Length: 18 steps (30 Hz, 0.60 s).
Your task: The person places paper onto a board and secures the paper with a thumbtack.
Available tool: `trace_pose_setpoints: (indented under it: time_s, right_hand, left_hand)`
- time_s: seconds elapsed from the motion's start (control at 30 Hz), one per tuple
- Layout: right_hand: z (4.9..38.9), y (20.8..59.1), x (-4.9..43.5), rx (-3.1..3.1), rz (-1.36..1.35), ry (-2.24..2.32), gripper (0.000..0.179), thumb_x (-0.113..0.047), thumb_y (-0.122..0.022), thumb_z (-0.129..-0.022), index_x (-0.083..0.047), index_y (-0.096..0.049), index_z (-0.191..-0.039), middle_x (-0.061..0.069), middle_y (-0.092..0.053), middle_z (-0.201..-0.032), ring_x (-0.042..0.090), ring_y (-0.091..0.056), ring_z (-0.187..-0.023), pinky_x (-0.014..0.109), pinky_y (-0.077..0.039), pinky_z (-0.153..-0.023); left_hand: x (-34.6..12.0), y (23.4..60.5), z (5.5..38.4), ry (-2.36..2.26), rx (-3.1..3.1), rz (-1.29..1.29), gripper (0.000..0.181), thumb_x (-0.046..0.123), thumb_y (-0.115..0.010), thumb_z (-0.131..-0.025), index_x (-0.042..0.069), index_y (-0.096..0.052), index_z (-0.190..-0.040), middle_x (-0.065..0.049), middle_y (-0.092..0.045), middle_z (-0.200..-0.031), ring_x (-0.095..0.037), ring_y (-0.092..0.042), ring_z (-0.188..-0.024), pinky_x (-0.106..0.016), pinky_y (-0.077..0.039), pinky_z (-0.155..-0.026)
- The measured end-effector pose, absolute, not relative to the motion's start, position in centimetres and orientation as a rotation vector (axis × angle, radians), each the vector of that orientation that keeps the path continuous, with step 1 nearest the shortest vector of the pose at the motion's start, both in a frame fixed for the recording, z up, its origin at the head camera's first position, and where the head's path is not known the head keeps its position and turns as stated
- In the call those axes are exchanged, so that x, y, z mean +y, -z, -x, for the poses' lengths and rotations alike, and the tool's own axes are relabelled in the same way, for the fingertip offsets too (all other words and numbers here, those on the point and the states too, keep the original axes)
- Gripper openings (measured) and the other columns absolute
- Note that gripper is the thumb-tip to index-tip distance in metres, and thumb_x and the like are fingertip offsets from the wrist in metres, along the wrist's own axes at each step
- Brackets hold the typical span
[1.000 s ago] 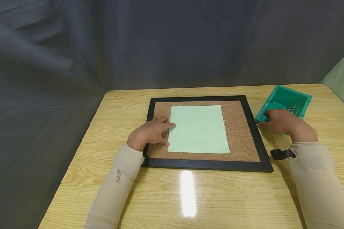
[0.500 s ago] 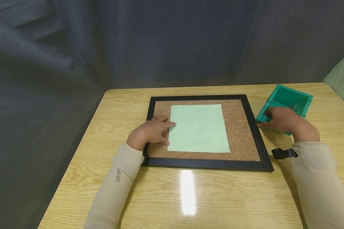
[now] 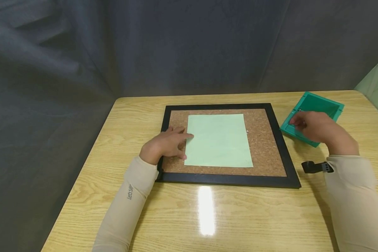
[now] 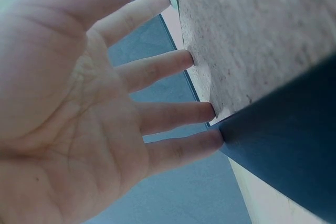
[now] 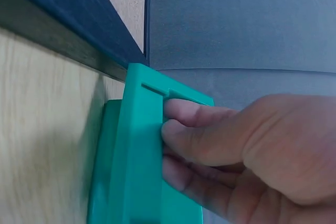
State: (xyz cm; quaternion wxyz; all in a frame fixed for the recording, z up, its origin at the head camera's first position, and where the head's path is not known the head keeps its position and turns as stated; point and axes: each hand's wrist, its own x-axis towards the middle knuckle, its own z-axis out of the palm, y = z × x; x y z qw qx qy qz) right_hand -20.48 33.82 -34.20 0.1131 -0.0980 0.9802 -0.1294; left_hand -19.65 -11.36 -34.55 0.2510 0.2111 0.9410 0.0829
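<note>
A pale green sheet of paper (image 3: 218, 140) lies on a black-framed cork board (image 3: 264, 140). My left hand (image 3: 168, 142) rests at the paper's left edge, fingers spread, with the index fingertip on the sheet. In the left wrist view, the other fingertips (image 4: 207, 111) of that hand touch the cork and the frame. At the right, my right hand (image 3: 316, 127) is over the near part of a green plastic bin (image 3: 297, 138). Its thumb and fingers (image 5: 181, 137) are bent close together at the bin's rim; I cannot tell whether something small is between them.
A tiny white thing (image 3: 247, 131) is on the cork just right of the paper. The wooden table (image 3: 239, 217) extends in front of the board. A dark cloth (image 3: 189, 49) hangs behind the table and along its left side.
My right hand has risen from inside the bin and moved slightly back and right, its fingers now above the bin's near part. The left hand stays on the paper's edge.
</note>
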Motion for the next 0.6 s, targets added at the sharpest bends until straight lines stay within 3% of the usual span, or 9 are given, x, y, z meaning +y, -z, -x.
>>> trace_pose_setpoints:
  time_s: [0.33, 0.6]
  right_hand:
    - [20.1, 33.6, 33.4, 2.997, 0.299, 0.419, 0.021, 0.002, -0.048, -0.096, 0.006, -0.061, -0.113, 0.031, -0.063, -0.11, 0.045, -0.06, -0.1, 0.06, -0.048, -0.083]
    - [20.0, 33.3, 32.4, 3.02, 0.301, 0.51, 0.018, -0.004, -0.057, -0.099, 0.002, -0.06, -0.115, 0.03, -0.062, -0.115, 0.047, -0.058, -0.106, 0.06, -0.047, -0.086]
  left_hand:
    - [-11.4, 34.5, 19.6, -0.233, 2.56, -0.575, 0.083, 0.04, -0.076, -0.085, 0.033, -0.033, -0.156, -0.007, -0.01, -0.169, -0.043, -0.003, -0.154, -0.059, -0.017, -0.123]
    - [-11.3, 34.6, 19.7, -0.233, 2.559, -0.569, 0.083, 0.04, -0.076, -0.085, 0.033, -0.033, -0.156, -0.006, -0.009, -0.169, -0.042, -0.003, -0.155, -0.06, -0.015, -0.123]
